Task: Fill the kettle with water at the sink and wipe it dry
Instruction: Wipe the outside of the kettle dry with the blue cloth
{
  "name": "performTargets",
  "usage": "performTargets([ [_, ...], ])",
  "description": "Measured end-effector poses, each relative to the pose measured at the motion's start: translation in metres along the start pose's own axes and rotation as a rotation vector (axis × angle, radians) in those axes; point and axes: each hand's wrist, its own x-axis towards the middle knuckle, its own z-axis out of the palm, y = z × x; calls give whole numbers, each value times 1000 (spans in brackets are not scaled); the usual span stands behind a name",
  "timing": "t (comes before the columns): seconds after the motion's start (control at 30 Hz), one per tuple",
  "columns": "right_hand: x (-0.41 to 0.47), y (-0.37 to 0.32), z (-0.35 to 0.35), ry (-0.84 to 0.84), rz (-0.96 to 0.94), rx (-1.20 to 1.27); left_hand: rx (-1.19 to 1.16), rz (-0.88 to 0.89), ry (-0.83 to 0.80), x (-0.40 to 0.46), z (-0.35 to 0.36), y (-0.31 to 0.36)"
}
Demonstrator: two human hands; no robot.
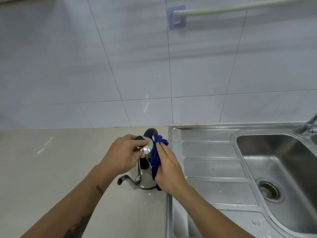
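A shiny steel kettle (145,179) with a black handle and a thin curved spout pointing left stands on the beige counter (51,169), just left of the sink unit. My left hand (123,155) grips its lid and top from the left. My right hand (169,170) presses a blue cloth (157,157) flat against the kettle's right side. The cloth covers much of that side, from the lid down to the base.
A steel sink unit lies to the right, with a ribbed drainboard (214,169) and a basin (277,165) with a drain. The tap (308,126) stands at the far right edge. A white tiled wall rises behind, with a rail (223,9) high up.
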Motion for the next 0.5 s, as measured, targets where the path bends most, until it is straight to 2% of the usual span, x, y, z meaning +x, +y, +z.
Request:
performTargets([
  [0.07,2,2,-4,1,-18,-12,103,48,21,-3,3,1],
  [0.13,6,9,-10,-71,31,13,151,92,38,-8,7,1],
  [0.27,7,23,-18,-228,203,107,35,139,-53,-15,4,-9],
  [0.37,-1,27,-12,-207,221,170,16,141,-52,-22,5,-12],
  [0.5,-5,10,-17,-119,93,203,43,128,53,-29,13,-6],
])
